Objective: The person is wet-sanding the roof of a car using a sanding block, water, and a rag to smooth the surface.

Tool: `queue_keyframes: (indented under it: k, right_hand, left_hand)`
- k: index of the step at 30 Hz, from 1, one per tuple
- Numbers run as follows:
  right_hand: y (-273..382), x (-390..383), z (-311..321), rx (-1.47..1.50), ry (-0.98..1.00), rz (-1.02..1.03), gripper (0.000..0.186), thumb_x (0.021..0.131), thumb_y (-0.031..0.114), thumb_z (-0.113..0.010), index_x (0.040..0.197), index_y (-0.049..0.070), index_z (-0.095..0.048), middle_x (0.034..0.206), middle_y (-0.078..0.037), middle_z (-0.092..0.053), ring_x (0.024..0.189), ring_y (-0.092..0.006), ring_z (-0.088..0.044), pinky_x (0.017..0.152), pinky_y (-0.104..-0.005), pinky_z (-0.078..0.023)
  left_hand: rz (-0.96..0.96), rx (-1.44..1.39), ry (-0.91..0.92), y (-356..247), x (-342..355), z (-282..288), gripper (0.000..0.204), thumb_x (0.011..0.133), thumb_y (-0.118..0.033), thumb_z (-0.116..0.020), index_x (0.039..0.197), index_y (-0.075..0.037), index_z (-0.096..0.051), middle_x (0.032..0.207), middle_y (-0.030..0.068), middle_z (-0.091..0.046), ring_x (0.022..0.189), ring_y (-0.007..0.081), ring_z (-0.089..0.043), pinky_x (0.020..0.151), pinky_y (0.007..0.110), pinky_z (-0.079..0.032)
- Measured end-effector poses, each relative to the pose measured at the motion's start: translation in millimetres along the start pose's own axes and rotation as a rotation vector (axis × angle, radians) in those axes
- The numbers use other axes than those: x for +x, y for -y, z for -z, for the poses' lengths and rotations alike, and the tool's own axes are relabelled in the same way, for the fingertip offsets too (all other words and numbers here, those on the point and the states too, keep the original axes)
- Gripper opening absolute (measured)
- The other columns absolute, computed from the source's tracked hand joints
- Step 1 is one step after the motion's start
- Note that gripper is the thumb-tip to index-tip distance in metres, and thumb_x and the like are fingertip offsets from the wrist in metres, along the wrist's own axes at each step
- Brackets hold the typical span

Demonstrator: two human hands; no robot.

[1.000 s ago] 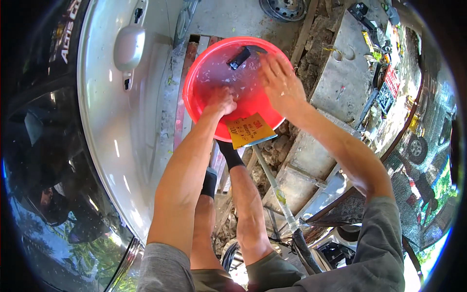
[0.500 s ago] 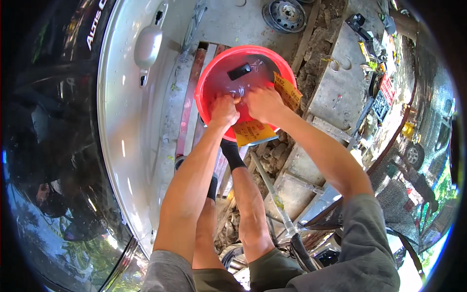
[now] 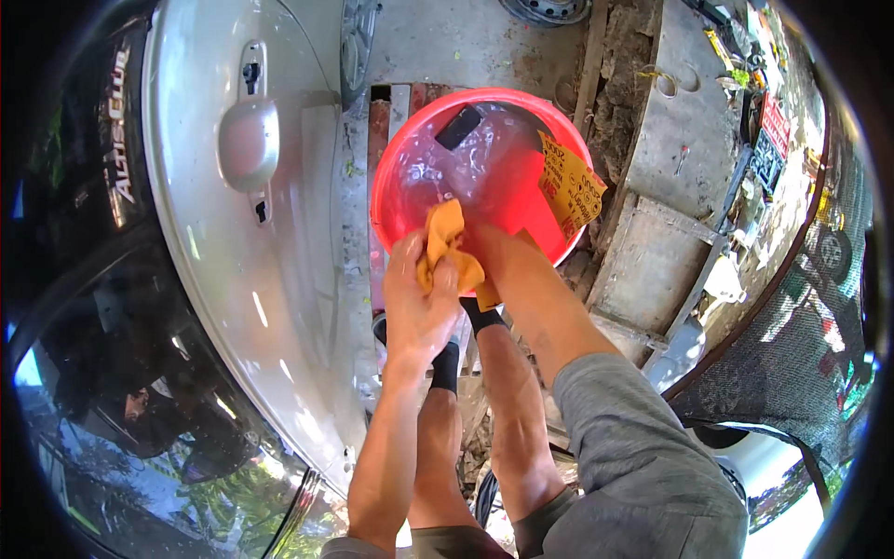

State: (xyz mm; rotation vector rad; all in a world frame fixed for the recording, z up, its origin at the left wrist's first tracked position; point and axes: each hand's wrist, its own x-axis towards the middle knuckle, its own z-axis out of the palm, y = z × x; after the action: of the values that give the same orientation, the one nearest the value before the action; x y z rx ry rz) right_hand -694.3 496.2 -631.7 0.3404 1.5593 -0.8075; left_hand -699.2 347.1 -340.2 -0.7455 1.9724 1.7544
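Observation:
A red basin (image 3: 383,196) holds cloudy water and a small black block (image 3: 458,126). My left hand (image 3: 414,303) is closed around a crumpled yellow cloth (image 3: 445,233), raised at the basin's near edge. Just right of it, my right hand (image 3: 486,250) reaches into the same spot, its fingers hidden behind the cloth and forearm. A printed yellow sandpaper sheet (image 3: 568,186) lies over the basin's right rim; another yellow sheet (image 3: 489,296) shows partly under my right hand at the near rim.
A silver car door (image 3: 298,214) stands along the left. A steel wheel rim (image 3: 545,11) lies at the top. On the right are a concrete ledge (image 3: 680,158) with scattered tools and clutter, rubble beside it, and dark mesh netting (image 3: 773,363). My legs are below the basin.
Both hands have moved from inside the water toward the near rim. My left hand now has the yellow cloth raised in it. My right elbow has drawn inward to the left.

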Motion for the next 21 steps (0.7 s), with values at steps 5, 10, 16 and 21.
queue_keyframes:
  k: [5, 10, 16, 21]
  right_hand:
    - [41.2, -71.7, 11.1, 0.942, 0.15, 0.006, 0.023, 0.091, 0.024, -0.053, 0.098, 0.008, -0.068, 0.102, -0.009, -0.066, 0.097, -0.0225, -0.062, 0.077, -0.0398, -0.053]
    - [28.5, -133.7, 99.6, 0.115, 0.132, 0.67, 0.034, 0.074, 0.025, -0.072, 0.104, 0.008, -0.066, 0.101, -0.008, -0.064, 0.092, -0.0202, -0.061, 0.08, -0.0367, -0.05]
    - [78.9, -223.6, 74.2, 1.061, 0.077, 0.26, 0.019, 0.079, 0.011, -0.067, 0.089, -0.003, -0.06, 0.096, -0.013, -0.061, 0.087, -0.025, -0.062, 0.076, -0.0409, -0.051]
    - [18.0, -180.2, 75.6, 1.061, 0.076, 0.804, 0.039, 0.073, 0.017, -0.077, 0.096, -0.006, -0.056, 0.091, -0.011, -0.056, 0.084, -0.0246, -0.061, 0.07, -0.0357, -0.048]
  left_hand:
    - [0.038, 0.023, -0.035, 17.9, -34.0, 37.0, 0.035, 0.078, -0.002, -0.051, 0.111, 0.005, -0.06, 0.108, 0.017, -0.058, 0.099, 0.0256, -0.058, 0.089, 0.033, -0.046]
    - [-0.12, 0.05, -0.154, 10.0, -20.3, 4.1, 0.033, 0.079, -0.004, -0.047, 0.104, 0.002, -0.067, 0.107, 0.017, -0.063, 0.097, 0.0257, -0.062, 0.085, 0.033, -0.048]
    - [0.301, 0.218, -0.066, -10.3, 25.2, -16.4, 0.054, 0.091, -0.052, -0.054, 0.079, -0.001, -0.067, 0.074, 0.0187, -0.067, 0.07, 0.0347, -0.064, 0.067, 0.042, -0.049]
    - [0.119, 0.374, 0.061, -14.5, 56.5, -36.0, 0.062, 0.088, -0.06, -0.054, 0.081, 0.001, -0.065, 0.076, 0.0242, -0.066, 0.079, 0.0417, -0.063, 0.077, 0.048, -0.048]
